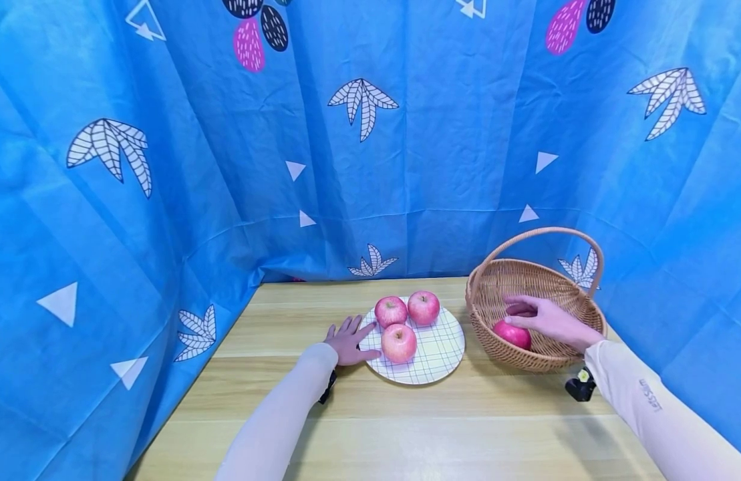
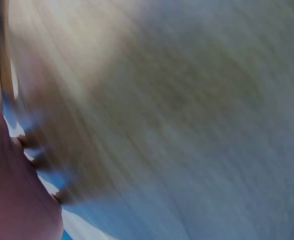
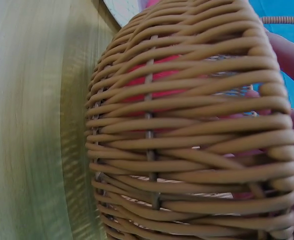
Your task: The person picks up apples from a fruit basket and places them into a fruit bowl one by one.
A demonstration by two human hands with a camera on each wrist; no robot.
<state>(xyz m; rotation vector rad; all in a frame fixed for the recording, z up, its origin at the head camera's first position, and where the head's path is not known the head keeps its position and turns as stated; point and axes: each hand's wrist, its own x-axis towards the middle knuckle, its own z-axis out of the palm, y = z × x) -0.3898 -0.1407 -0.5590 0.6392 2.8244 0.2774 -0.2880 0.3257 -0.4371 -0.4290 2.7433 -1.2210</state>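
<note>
There are four apples in all: three sit together on the plate just beside the left hand (image 1: 348,342), one (image 1: 399,342) nearest its fingertips, one (image 1: 391,311) just behind that, and one (image 1: 423,307) farthest from the hand, while the fourth apple (image 1: 512,333) lies in the basket directly under the right hand (image 1: 547,321). There is one plate (image 1: 442,354), white with a grid pattern, its rim touching the left hand's fingers. There is one wicker basket (image 1: 502,280), with a single arched handle, into which the right hand reaches.
</note>
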